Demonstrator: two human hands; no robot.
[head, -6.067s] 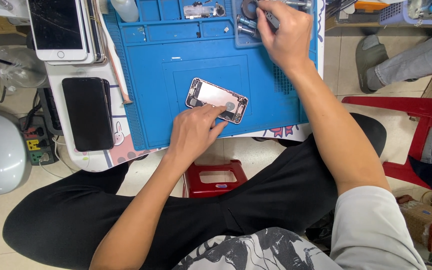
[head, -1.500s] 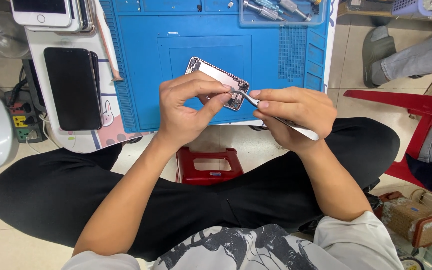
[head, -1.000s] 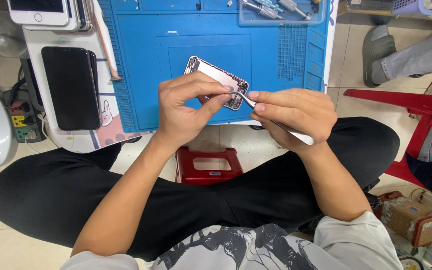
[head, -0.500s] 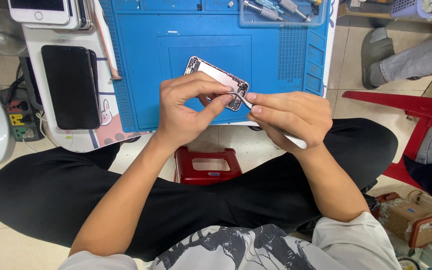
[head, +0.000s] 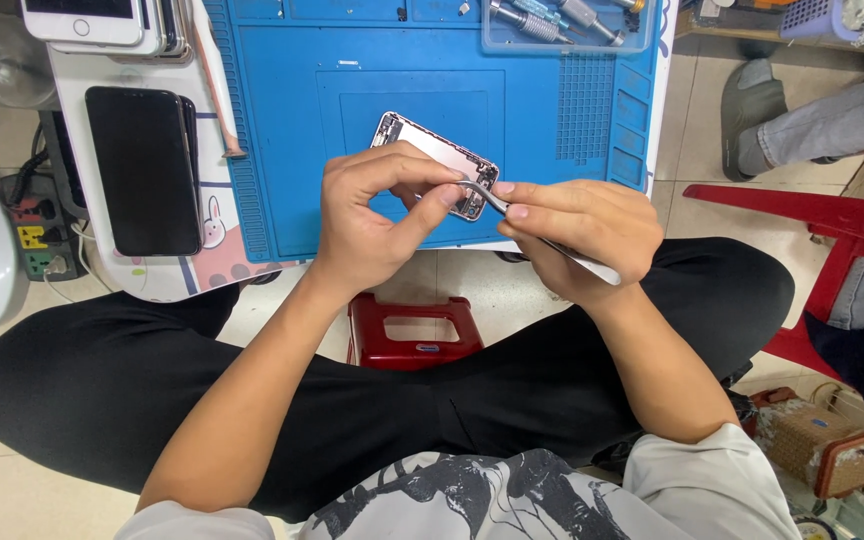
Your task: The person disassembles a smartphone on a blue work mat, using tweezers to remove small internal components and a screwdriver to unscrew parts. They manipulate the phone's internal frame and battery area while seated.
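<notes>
Blue silicone covers most of the low bench: the repair mat (head: 282, 140) is the largest thing before us, reaching to the bench's near edge. Left of it, by the bench's left edge, lies a black phone (head: 144, 168), screen dark, unmoved over the last seconds.

At the mat's near edge we hold the opened phone body (head: 440, 160), pale metal, tilted up off the mat. Six seconds ago it lay flat under our left hand while the right reached to the tool tray (head: 564, 25) at the far edge; now both hands meet over it.

Our left hand (head: 377, 215) pinches its lower edge, thumb against fingers. Our right hand (head: 577, 235) grips metal tweezers (head: 527, 230), tips at the phone's lower corner, barely shifted in the last second: we judge fine picking is under way.
</notes>
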